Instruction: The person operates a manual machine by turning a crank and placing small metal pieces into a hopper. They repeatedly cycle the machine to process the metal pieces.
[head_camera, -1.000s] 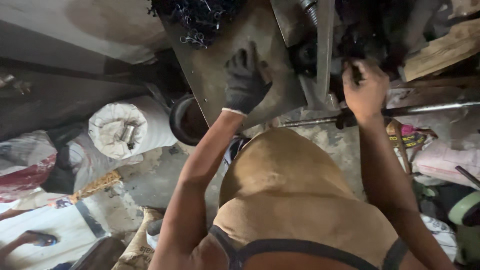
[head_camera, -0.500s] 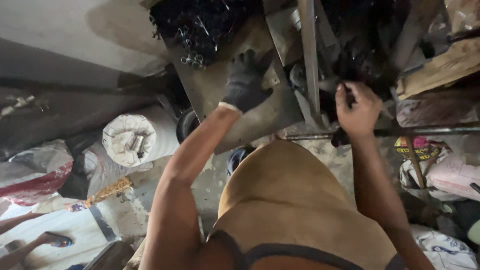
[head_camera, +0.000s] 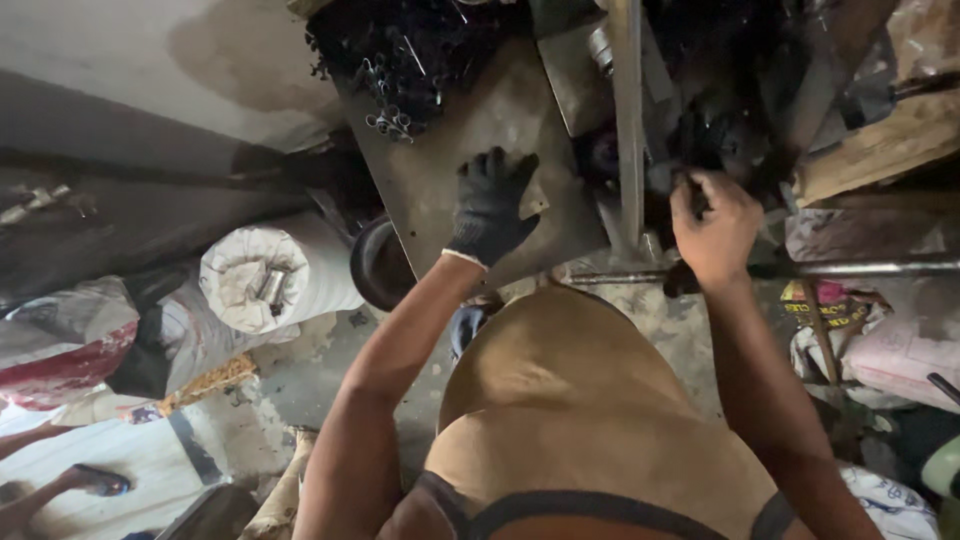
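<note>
Pressing down with my left hand (head_camera: 492, 208), gloved in black knit, I have the fingers spread flat and released on the grey, stained metal plate (head_camera: 440, 170) of the worktop, holding nothing. At the plate's far end lies a heap of small dark metal tube pieces (head_camera: 400, 60), well apart from my glove. My bare right hand (head_camera: 715, 228) is clenched around a dark part of the black, greasy machine (head_camera: 720, 130) just right of the upright grey metal bar (head_camera: 628, 120); what exactly it grips is hidden by my fingers. A long steel rod (head_camera: 850, 268) runs sideways just beneath that hand. Below the plate on the left sits a white woven sack (head_camera: 262, 275), rolled open at the top, with a small metal cylinder inside, and beside it a pale sack with a red patch (head_camera: 60, 350). To the right, under the rod, lies a crumpled yellow and red printed package (head_camera: 835, 310) next to a pale pink bag (head_camera: 905, 350). A weathered wooden plank (head_camera: 880, 145) leans above them.
</note>
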